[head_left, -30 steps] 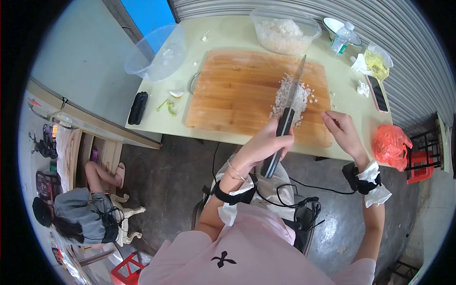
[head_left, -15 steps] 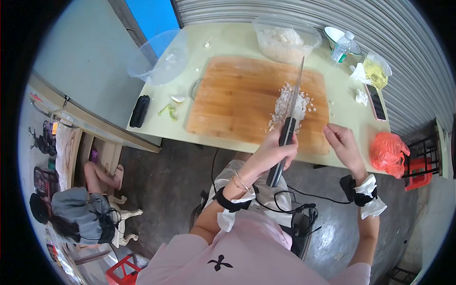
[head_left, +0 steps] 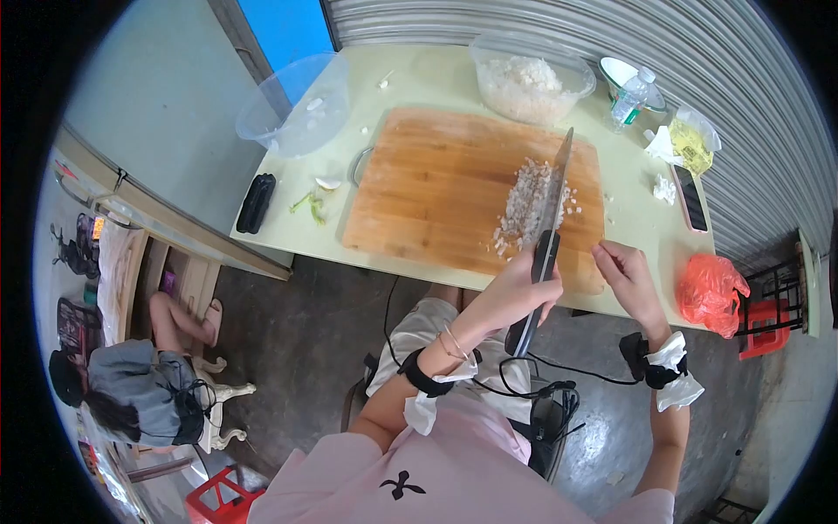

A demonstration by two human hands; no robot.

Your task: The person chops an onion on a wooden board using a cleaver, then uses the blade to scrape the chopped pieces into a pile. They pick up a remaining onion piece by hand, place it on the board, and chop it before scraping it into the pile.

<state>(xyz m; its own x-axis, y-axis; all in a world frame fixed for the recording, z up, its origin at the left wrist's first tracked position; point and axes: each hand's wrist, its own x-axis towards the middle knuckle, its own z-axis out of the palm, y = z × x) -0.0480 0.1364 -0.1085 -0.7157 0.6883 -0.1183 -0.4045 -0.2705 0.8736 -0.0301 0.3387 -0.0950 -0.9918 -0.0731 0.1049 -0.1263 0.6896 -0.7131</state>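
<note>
My left hand (head_left: 521, 291) is wrapped round the black handle of a long knife (head_left: 553, 196). The blade points away from me over finely chopped white pieces (head_left: 524, 205) on the right part of a wooden cutting board (head_left: 428, 188). Near the board's lower right corner, my right hand (head_left: 630, 277) is raised with its fingers curled and pressed together; whatever they may hold is too small to make out.
A tub of white pieces (head_left: 526, 87) stands behind the board, a clear tub (head_left: 301, 109) at the back left. On the right are a bottle (head_left: 630, 100), a phone (head_left: 690, 199) and a red bag (head_left: 709, 293). A seated person (head_left: 144, 389) is at the left.
The knife and my left hand have shifted slightly right, and the blade now lies over the right side of the chopped pieces. My right hand is nearly where it was.
</note>
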